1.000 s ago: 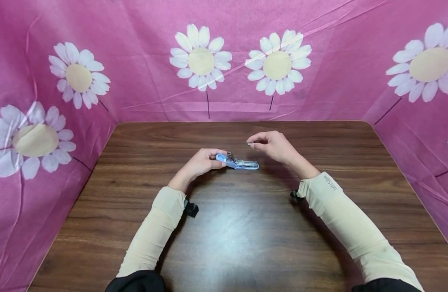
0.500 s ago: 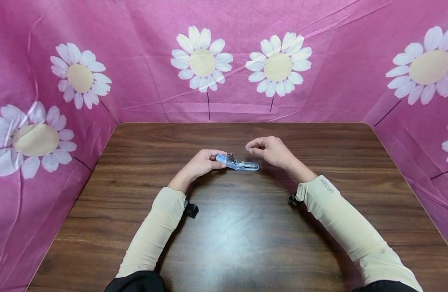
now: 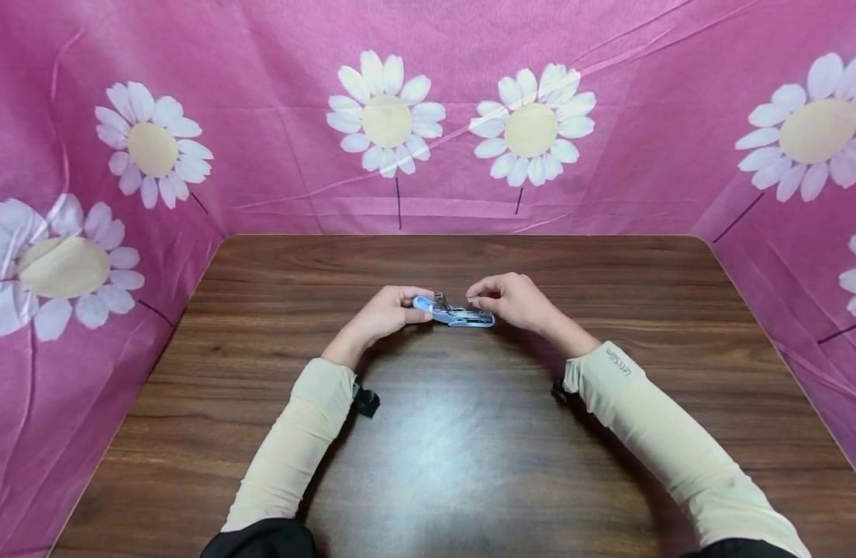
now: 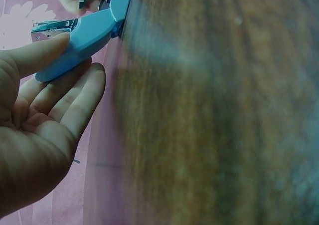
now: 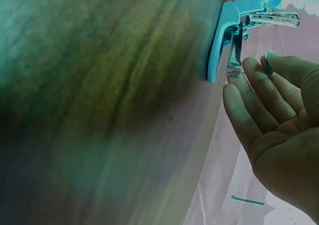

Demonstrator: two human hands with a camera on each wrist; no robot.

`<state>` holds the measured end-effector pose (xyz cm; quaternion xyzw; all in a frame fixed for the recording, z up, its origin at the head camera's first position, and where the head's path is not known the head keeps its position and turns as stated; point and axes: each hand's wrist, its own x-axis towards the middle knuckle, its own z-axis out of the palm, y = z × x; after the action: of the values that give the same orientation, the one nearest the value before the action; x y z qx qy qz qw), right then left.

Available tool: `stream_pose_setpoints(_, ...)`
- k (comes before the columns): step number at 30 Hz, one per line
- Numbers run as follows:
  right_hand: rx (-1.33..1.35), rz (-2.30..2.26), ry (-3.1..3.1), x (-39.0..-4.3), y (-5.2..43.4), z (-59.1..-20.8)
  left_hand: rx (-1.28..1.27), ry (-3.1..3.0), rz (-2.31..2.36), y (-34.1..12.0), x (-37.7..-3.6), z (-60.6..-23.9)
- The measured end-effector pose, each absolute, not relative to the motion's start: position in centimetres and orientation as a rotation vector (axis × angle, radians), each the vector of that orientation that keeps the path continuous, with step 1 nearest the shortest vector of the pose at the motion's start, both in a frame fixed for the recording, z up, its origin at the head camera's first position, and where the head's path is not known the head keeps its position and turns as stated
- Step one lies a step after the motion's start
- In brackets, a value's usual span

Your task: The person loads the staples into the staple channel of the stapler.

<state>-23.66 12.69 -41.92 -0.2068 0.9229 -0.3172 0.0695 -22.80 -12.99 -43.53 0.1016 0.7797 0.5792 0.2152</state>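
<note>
A light-blue stapler (image 3: 453, 312) lies swung open on the brown table (image 3: 470, 465), its metal staple channel bare. My left hand (image 3: 388, 310) grips the blue top arm at its left end, thumb above and fingers below; the left wrist view shows the stapler (image 4: 84, 38) in that hand (image 4: 42, 115). My right hand (image 3: 509, 299) hovers at the stapler's right end and pinches a small thin piece between thumb and forefinger. In the right wrist view that piece (image 5: 267, 59) sits at the fingertips (image 5: 249, 70) just beside the stapler (image 5: 223, 33).
Pink cloth with white daisies (image 3: 386, 112) walls the table in at the back and on both sides. Dark wrist straps (image 3: 365, 401) sit on the beige sleeves. Bare wood stretches in front of the hands.
My right hand has come down and to the left with the pinched piece, from above the table to the stapler's right end. The left hand and stapler have stayed put.
</note>
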Motion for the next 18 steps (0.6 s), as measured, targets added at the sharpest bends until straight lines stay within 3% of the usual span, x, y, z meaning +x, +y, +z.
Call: stream_pose_setpoints(18, -0.678, -0.838, 2.781, -23.14, 12.2, -42.52, 0.261, 2.184, 1.596, -13.01, -22.73, -43.58)
